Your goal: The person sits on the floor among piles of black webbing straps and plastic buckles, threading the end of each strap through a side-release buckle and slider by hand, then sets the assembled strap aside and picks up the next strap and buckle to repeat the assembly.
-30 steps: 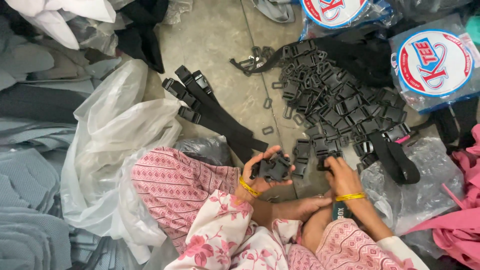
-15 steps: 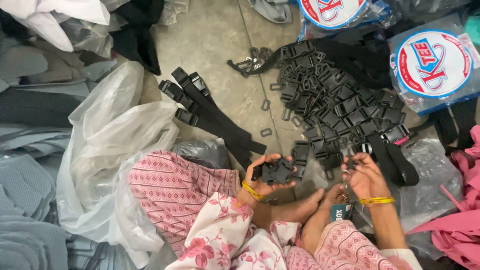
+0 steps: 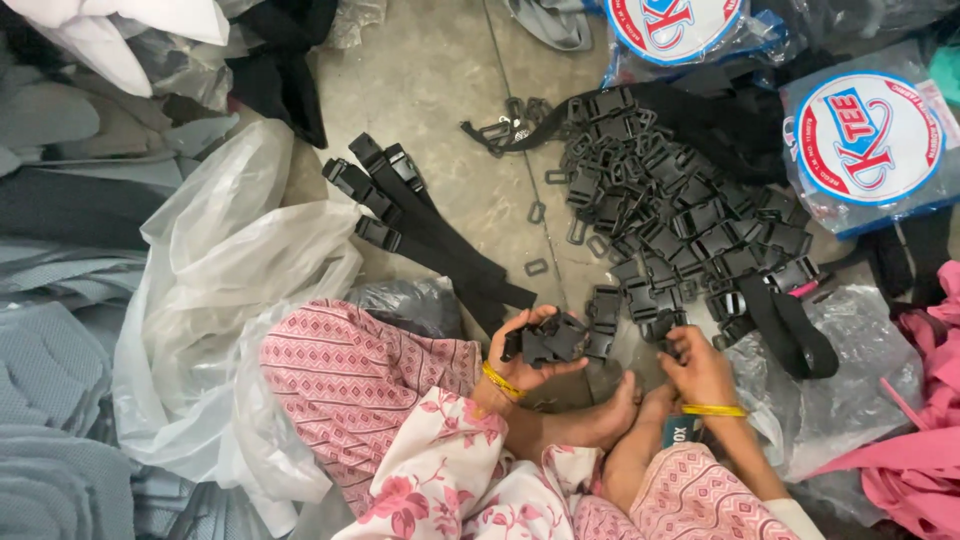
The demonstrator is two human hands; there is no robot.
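Down on the floor (image 3: 450,90), our left hand (image 3: 525,355) still cupped several black buckles (image 3: 548,338), while our right hand (image 3: 695,365) had drawn back from the buckle pile (image 3: 680,220), fingers curled, pinching one.

— What lies to the left?
— A crumpled clear plastic bag (image 3: 215,290), grey fabric pieces (image 3: 50,400) beside it, white cloth (image 3: 120,30) at the top corner.
— And right?
— Two round blue-rimmed packs (image 3: 868,135), pink fabric (image 3: 915,450) below them, clear wrap (image 3: 850,350) on the concrete floor (image 3: 440,90).
— Middle?
— Black straps (image 3: 430,225) with fitted ends, lying side by side.
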